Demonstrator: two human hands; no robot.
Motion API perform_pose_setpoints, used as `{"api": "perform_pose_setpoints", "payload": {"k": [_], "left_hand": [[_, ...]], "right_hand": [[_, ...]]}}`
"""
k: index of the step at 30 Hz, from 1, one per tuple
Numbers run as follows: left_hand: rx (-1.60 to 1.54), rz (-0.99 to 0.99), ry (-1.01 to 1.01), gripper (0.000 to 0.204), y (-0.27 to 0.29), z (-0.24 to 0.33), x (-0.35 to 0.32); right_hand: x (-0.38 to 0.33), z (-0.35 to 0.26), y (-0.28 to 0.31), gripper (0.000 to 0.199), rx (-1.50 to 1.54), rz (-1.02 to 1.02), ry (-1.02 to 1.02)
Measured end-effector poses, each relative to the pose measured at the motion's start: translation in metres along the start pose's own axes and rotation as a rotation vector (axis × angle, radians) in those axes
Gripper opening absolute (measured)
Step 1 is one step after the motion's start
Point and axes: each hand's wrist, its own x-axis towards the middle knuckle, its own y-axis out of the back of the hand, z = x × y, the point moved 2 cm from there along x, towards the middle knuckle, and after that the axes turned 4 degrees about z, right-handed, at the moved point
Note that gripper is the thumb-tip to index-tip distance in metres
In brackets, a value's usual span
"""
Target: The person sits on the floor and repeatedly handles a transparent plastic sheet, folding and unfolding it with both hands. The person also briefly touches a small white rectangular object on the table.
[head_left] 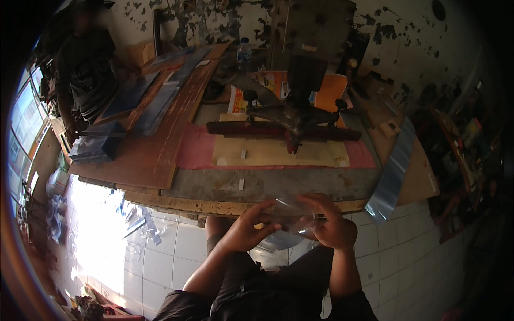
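Observation:
In front of my lap, just off the table's near edge, I hold a clear, curved piece of plastic sheet (292, 213) between both hands. My left hand (247, 229) has its fingers closed on the sheet's left side. Across from it, my right hand (334, 226) grips the right side, fingers bent over the sheet. Light glints off the plastic, so its exact shape is hard to make out. Beyond my hands stands a press with a long dark bar (316, 131), over a yellow sheet (278, 155) that lies on a pink one (195, 145).
A reddish board (144, 160) at the left carries bluish plastic strips (156, 115) and a plastic stack (99, 142). One long clear strip (393, 174) hangs past the right table edge. A person (85, 69) stands at the far left. Plastic scraps (144, 224) litter the tiled floor.

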Motion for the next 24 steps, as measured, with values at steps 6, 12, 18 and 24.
{"api": "perform_pose_setpoints", "payload": {"k": [6,12,18,24], "left_hand": [[0.000,0.099,0.013,0.065,-0.006,-0.003,0.002],[-0.356,0.162,0.060,0.062,-0.011,0.016,0.007],[-0.371,0.256,0.025,0.065,-0.023,0.014,0.011],[-0.037,0.121,-0.049,0.073,-0.028,0.016,-0.005]], "right_hand": [[-0.012,-0.013,0.000,0.022,-0.007,0.142,0.031],[-0.030,-0.022,-0.010,0.021,-0.302,0.086,0.297],[-0.035,0.003,-0.027,0.017,-0.008,0.401,0.187],[-0.020,-0.001,-0.013,0.020,0.075,0.532,-0.159]]}}
